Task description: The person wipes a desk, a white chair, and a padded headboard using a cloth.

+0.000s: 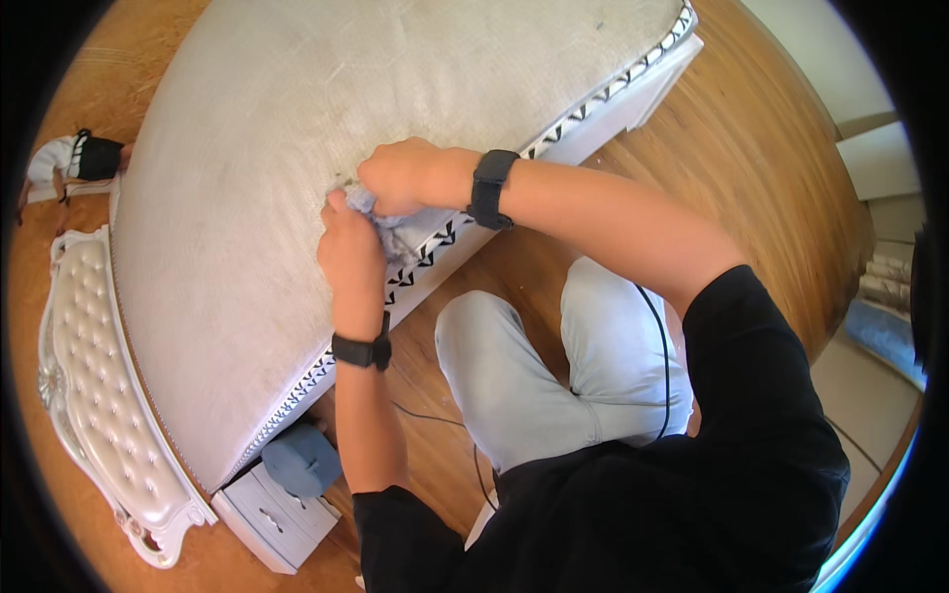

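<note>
A grey-blue cloth [395, 236] is bunched between my two hands at the near edge of a pale mattress [245, 185]. My left hand [351, 244] grips its left side, thumb toward the far end. From the right, my right hand [404, 176] is curled in a fist around the cloth's upper part. Part of the cloth hangs over the mattress edge, against the black-and-white patterned side band [445, 233]. Small dark specks [343, 179] show on the mattress just beyond my hands. Black straps circle both wrists.
A tufted cream headboard [96, 333] rises at the left. Below it stand a white nightstand [274, 515] and a blue-grey round object [302, 459]. Another person [81, 163] is at the far left. A black cable [430, 416] runs across the wooden floor [749, 163].
</note>
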Demonstrator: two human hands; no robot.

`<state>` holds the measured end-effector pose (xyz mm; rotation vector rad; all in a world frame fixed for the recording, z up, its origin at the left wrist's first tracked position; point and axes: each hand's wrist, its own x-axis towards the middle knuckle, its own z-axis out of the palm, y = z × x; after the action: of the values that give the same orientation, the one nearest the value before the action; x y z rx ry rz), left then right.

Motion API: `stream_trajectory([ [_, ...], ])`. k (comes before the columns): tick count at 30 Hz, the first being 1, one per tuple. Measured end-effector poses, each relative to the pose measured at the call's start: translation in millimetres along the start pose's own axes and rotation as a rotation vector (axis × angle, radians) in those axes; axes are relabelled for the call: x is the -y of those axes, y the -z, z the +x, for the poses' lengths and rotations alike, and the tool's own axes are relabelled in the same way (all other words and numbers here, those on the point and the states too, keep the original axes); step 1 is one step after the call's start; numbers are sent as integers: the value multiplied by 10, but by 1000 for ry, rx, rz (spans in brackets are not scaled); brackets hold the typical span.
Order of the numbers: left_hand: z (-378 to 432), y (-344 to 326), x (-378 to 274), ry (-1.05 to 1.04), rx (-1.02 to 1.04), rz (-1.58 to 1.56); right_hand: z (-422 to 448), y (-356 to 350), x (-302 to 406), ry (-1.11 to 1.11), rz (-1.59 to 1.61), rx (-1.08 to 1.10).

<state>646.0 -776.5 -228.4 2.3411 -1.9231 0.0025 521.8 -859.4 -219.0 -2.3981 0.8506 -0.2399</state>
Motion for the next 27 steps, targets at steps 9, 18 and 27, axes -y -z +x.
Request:
stream_trajectory([
  [9,634,-237,-988,-122,-39,-72,-517,347,-1039,138,-275,-381],
  [18,-93,-27,-976,-151,127,-177,-945,4,-636,145,-198,-351],
  [27,438,-188,-849,-158,-1,-57,-415,86,-934,201,-181,-423],
])
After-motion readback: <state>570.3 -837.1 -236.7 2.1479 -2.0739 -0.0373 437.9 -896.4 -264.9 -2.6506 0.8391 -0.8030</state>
